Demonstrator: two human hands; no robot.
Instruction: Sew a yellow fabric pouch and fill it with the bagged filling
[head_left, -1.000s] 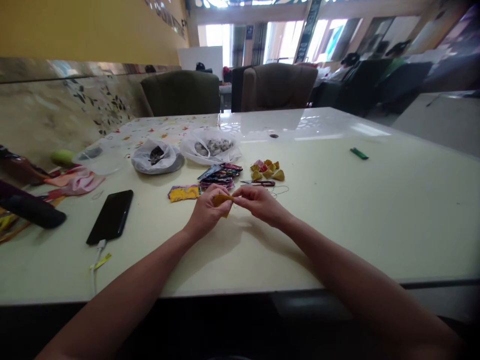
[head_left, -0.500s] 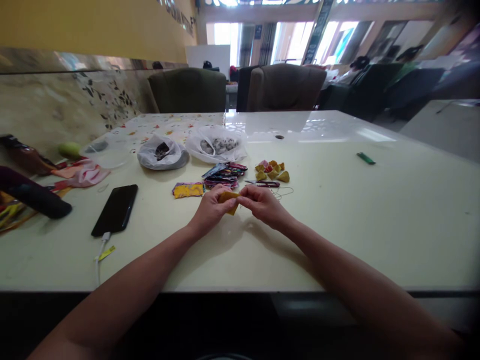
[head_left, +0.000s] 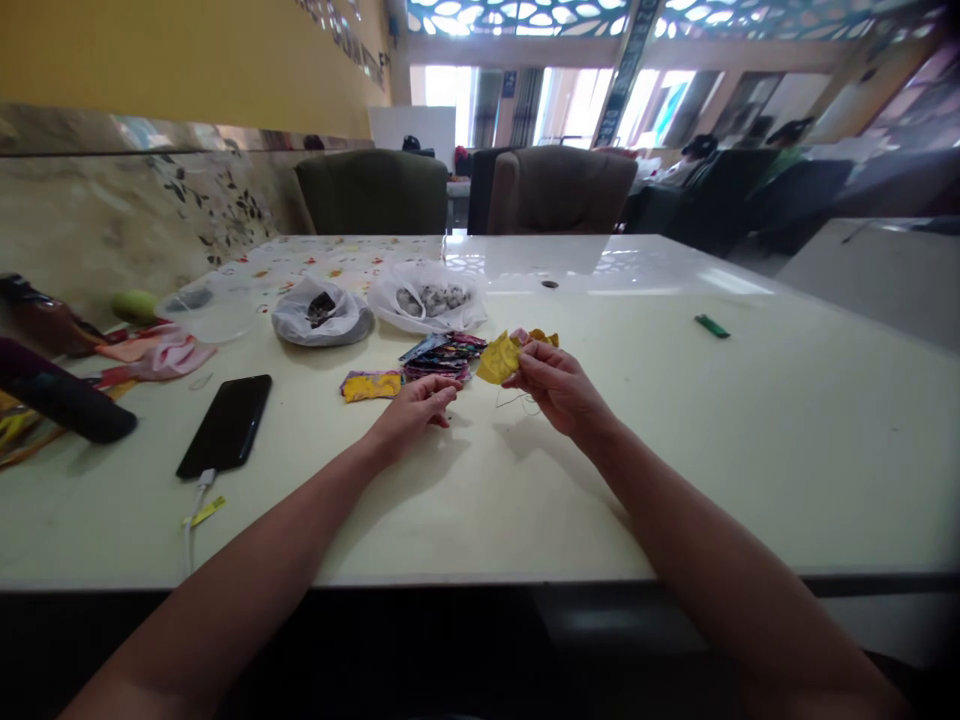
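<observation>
My right hand (head_left: 562,390) pinches a piece of yellow cloth (head_left: 498,359) above the table. The cloth is spread out to the left of the fingertips. To its left, my left hand (head_left: 420,412) hovers low over the table, fingers loosely apart and nothing visible in them. Just beyond my left hand are a pile of dark patterned fabric pieces (head_left: 442,352) and a flat stack of yellow fabric (head_left: 371,386). Several small yellow stuffed pieces (head_left: 544,338) are partly hidden behind the raised cloth and my right hand. Thin thread (head_left: 517,400) lies beneath them.
Two white plastic bags, one with dark material (head_left: 321,308) and one with whitish stuffing (head_left: 442,298), stand farther back. A phone (head_left: 226,425) with a cable lies left, near a dark bottle (head_left: 71,400). A green object (head_left: 712,326) lies right. Chairs (head_left: 562,190) stand beyond the table.
My hands have separated. The right one has lifted the yellow cloth up and away to the right, and the left one has let go of it. The scissors are now hidden from view.
</observation>
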